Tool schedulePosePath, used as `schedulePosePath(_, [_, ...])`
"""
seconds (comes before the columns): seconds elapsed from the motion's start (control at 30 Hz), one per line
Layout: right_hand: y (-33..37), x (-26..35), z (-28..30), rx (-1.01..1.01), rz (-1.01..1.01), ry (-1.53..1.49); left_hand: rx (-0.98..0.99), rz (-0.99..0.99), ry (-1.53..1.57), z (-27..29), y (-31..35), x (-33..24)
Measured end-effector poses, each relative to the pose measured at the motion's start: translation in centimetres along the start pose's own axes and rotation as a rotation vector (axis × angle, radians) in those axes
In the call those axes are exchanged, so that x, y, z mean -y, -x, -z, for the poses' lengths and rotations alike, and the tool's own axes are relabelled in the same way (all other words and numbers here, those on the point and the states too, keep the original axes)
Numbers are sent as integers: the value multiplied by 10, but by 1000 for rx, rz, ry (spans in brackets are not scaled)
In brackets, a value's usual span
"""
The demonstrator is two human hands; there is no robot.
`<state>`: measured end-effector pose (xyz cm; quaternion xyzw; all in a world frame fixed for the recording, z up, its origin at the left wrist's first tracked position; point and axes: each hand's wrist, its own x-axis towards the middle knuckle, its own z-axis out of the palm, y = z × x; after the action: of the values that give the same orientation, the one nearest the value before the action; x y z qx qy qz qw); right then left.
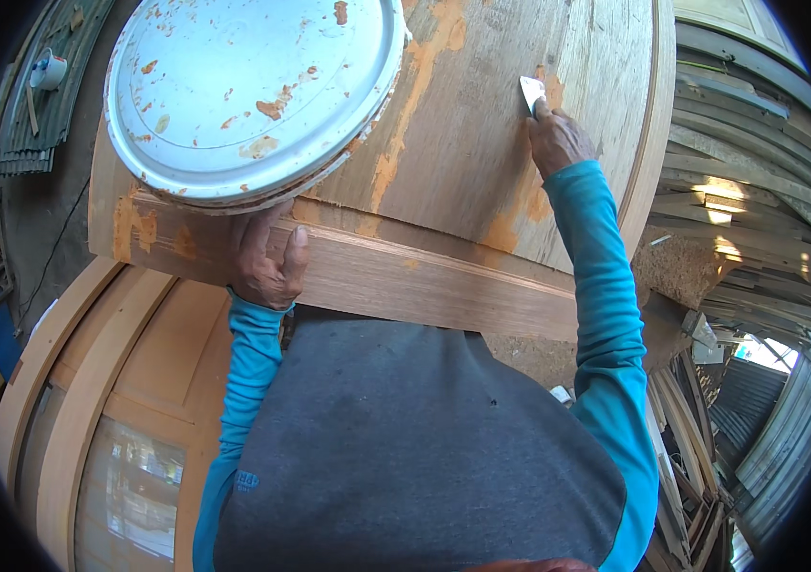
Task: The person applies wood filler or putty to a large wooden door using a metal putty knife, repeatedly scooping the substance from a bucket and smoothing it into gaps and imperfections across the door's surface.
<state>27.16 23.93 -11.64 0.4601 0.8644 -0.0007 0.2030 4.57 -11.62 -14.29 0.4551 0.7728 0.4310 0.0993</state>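
My right hand (560,143) is closed around a small putty knife (531,91), whose pale blade is at the surface of a wooden door panel (467,124). Orange-brown filler (501,232) is smeared in streaks along the panel, some of it just beneath my right wrist. A round white bucket lid (224,95), spotted with dried filler, covers the panel's left part. Under the lid's near rim is my left hand (269,262), gripping it from below. That hand's thumb sticks up in front of the rim, while the fingertips are hidden beneath the lid.
Below left lean other wooden doors (162,357), one with a glass pane (133,486). Stacked planks (749,162) fill the right side, with sawdust (677,267) beside them. A white mug (48,71) stands on corrugated sheeting (57,119) at the far left.
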Motion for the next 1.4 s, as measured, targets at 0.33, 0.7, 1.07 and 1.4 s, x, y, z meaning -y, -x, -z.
schedulePosePath(0.33, [-58,-50,44,-63,151,-204,1,-22,11,0,-1,2])
schedulePosePath(0.7, [4,6,29,3,70,-242,0,40,2,0,2,0])
schedulePosePath(1.07, [26,-15,29,-17,176,-289,-31,-34,1,-1,-1,0])
schedulePosePath(1.4, [27,-1,51,78,102,-305,-59,-50,16,-2,1,4])
